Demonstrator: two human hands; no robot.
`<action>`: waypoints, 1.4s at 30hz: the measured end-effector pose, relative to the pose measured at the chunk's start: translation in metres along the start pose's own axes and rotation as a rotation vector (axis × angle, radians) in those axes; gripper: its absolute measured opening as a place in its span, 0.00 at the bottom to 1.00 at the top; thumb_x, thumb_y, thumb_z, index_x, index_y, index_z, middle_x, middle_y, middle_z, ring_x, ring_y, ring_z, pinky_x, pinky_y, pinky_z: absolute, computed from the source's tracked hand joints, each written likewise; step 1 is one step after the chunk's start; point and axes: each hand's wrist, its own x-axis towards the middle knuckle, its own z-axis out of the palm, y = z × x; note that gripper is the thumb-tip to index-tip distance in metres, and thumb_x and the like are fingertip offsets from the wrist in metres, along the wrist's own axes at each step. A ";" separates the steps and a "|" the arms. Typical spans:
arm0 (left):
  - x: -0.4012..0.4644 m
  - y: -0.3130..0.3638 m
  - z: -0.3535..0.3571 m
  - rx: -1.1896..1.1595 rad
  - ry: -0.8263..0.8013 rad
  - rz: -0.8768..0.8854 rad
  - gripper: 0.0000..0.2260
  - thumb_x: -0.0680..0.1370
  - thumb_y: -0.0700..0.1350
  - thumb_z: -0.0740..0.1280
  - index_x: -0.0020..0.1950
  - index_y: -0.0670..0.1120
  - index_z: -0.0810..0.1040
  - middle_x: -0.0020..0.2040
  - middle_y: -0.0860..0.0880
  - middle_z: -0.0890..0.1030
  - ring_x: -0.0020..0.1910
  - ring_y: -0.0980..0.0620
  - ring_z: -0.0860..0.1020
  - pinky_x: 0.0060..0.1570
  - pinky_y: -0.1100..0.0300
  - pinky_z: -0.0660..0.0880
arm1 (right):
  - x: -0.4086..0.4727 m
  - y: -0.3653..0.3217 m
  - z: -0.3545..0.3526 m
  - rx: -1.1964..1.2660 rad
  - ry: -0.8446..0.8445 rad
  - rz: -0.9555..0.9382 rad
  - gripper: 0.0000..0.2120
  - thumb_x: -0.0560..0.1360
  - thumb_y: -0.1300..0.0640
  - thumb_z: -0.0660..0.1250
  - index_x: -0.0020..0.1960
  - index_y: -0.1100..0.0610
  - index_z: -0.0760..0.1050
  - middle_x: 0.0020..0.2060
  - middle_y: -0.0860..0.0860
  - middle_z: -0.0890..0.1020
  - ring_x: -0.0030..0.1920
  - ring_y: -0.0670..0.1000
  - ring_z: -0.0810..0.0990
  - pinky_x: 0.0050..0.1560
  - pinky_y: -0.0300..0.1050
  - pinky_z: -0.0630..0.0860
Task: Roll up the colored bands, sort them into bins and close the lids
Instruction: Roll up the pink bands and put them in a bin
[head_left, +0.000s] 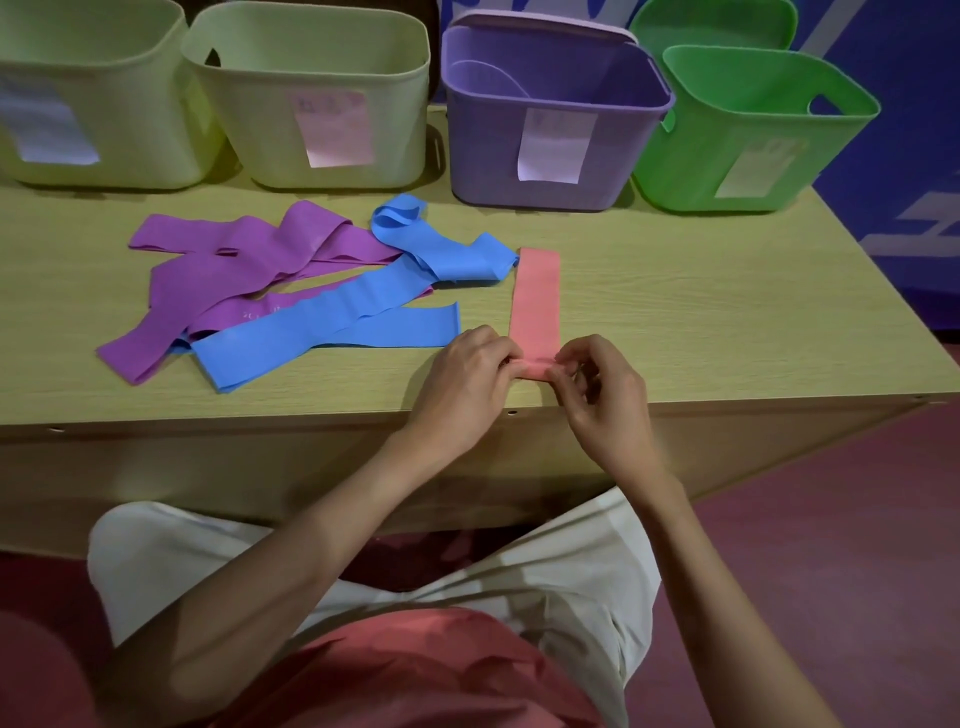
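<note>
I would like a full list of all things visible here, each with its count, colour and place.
bins: 4, two pale yellow, one purple, one green, back of table
lids: 2, purple and green, behind their bins
purple bands: count unclear, tangled left of centre
blue bands: count unclear, crossing the purple ones
pink band: 1, flat, near end rolled
table: 1, light wood
left hand, right hand: pinch the pink band's rolled end

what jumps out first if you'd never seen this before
Both hands, left hand and right hand, pinch the near end of a pink band at the table's front edge. To their left sprawl purple bands and blue bands; four open bins line the back.
</note>
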 end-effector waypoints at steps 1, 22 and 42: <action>0.000 0.001 0.000 -0.007 0.014 -0.013 0.08 0.79 0.45 0.67 0.53 0.41 0.80 0.45 0.48 0.77 0.44 0.51 0.74 0.44 0.62 0.68 | 0.000 0.000 0.001 -0.008 0.004 -0.001 0.04 0.75 0.59 0.69 0.47 0.55 0.74 0.39 0.48 0.76 0.34 0.47 0.73 0.35 0.35 0.69; -0.003 -0.002 -0.007 0.129 -0.017 0.030 0.09 0.77 0.43 0.70 0.54 0.41 0.78 0.51 0.45 0.72 0.45 0.50 0.74 0.40 0.61 0.68 | 0.003 0.004 -0.002 -0.108 -0.014 -0.025 0.07 0.74 0.60 0.72 0.51 0.60 0.81 0.40 0.47 0.71 0.34 0.41 0.72 0.37 0.26 0.66; -0.002 -0.002 0.007 0.283 0.181 0.060 0.06 0.77 0.43 0.67 0.45 0.43 0.83 0.41 0.45 0.75 0.41 0.47 0.72 0.39 0.58 0.66 | 0.011 -0.001 0.000 -0.119 0.050 -0.101 0.02 0.75 0.62 0.70 0.46 0.60 0.81 0.41 0.50 0.76 0.41 0.50 0.76 0.37 0.46 0.74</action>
